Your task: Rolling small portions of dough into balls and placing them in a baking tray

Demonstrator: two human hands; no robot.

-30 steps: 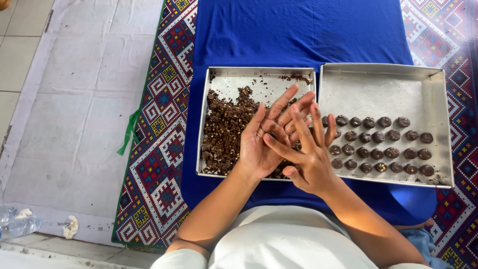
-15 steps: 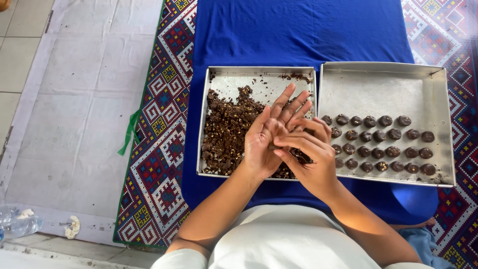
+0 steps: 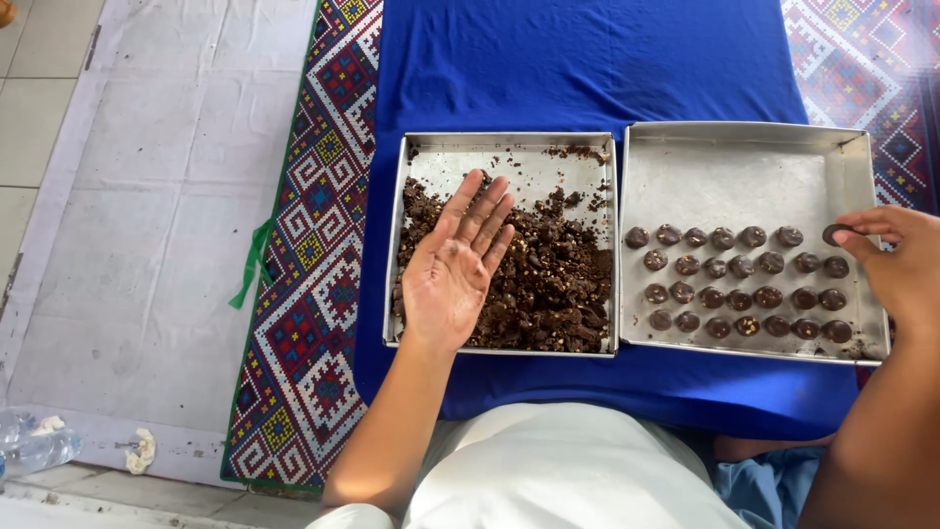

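Note:
Two square metal trays lie side by side on a blue cloth (image 3: 587,69). The left tray (image 3: 490,149) holds a loose brown crumbly mixture (image 3: 558,284). My left hand (image 3: 452,266) hovers over it, palm up, fingers apart and empty. The right tray (image 3: 744,162) carries three rows of small round brown balls (image 3: 739,266). My right hand (image 3: 896,260) is at that tray's right side, fingertips pinching one brown ball (image 3: 837,233) at the end of the top row.
A patterned woven mat (image 3: 313,245) lies under the blue cloth, with a pale sheet (image 3: 147,216) to its left. A plastic bottle (image 3: 29,446) lies at the bottom left. My white-clothed lap (image 3: 558,470) is at the bottom.
My hands were pressed together over the seam between the trays. They have parted: the right hand moved to the far right with a ball, the left opened over the mixture.

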